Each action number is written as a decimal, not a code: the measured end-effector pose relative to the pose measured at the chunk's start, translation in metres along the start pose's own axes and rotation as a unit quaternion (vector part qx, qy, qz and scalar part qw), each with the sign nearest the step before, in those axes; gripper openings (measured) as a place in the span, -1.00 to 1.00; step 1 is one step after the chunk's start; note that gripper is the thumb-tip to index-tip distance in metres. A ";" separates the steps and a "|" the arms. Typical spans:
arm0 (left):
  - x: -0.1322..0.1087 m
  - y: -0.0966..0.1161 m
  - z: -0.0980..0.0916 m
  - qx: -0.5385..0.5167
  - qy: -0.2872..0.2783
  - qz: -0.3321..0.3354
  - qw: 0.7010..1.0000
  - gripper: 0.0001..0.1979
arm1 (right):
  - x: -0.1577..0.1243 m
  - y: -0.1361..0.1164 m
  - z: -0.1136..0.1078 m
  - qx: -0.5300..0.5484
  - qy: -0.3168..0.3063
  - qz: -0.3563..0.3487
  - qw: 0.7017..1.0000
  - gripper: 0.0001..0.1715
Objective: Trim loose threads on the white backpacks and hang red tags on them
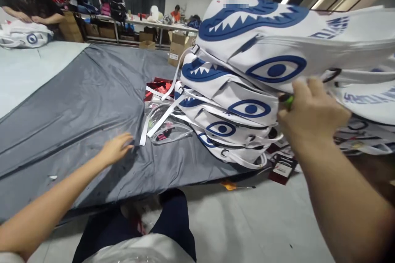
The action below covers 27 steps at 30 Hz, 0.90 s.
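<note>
White backpacks with blue eyes and toothed mouths are piled at the right, the top backpack point(228, 51) overhanging the lower ones point(216, 86). Against the pile's front, my right hand point(314, 117) is closed around a small black and green object point(286, 100), mostly hidden by the fingers; whether it also grips the top backpack I cannot tell. My left hand point(115, 148) hovers low over or rests on the grey table cover point(92, 102), fingers apart and holding nothing. White straps point(163, 119) dangle from the pile near it.
Clear plastic packaging point(173, 133) and red tags point(160, 87) lie beside the pile. A dark red tag point(282, 168) hangs at the table edge. Across the table, a person point(31, 4) handles another white bag point(24, 35). A cardboard box point(179, 47) stands behind.
</note>
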State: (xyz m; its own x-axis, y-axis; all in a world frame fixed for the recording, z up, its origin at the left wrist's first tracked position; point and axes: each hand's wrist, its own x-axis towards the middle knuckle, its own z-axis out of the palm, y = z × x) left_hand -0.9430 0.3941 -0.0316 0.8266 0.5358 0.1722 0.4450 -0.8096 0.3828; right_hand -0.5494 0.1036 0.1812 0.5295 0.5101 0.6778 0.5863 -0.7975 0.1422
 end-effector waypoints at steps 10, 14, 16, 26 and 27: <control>0.094 0.060 0.102 0.002 -0.027 0.059 0.998 -0.55 | -0.176 -0.161 0.065 0.193 -0.179 -0.124 0.957 -0.55; 0.036 0.038 0.104 0.028 -0.031 0.032 0.999 -0.56 | -0.205 -0.207 0.108 0.200 -0.296 -0.187 0.915 -0.66; 0.002 0.038 0.103 0.041 -0.026 0.024 0.999 -0.53 | -0.210 -0.227 0.124 0.191 -0.308 -0.188 0.913 -0.67; 0.085 0.037 0.032 -0.081 0.261 0.057 0.960 -0.69 | -0.214 -0.227 0.187 0.293 -0.190 -0.105 0.931 -0.36; 0.122 0.027 0.021 -0.089 0.262 0.004 0.961 -0.70 | -0.220 -0.220 0.191 0.321 -0.154 -0.108 0.928 -0.36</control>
State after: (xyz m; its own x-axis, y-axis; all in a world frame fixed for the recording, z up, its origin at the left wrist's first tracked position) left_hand -0.8231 0.4324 -0.0194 0.5213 0.6151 0.5915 0.3350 -0.7850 0.5211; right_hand -0.6773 0.2282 -0.1370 0.4496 0.7825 0.4307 0.8911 -0.3598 -0.2765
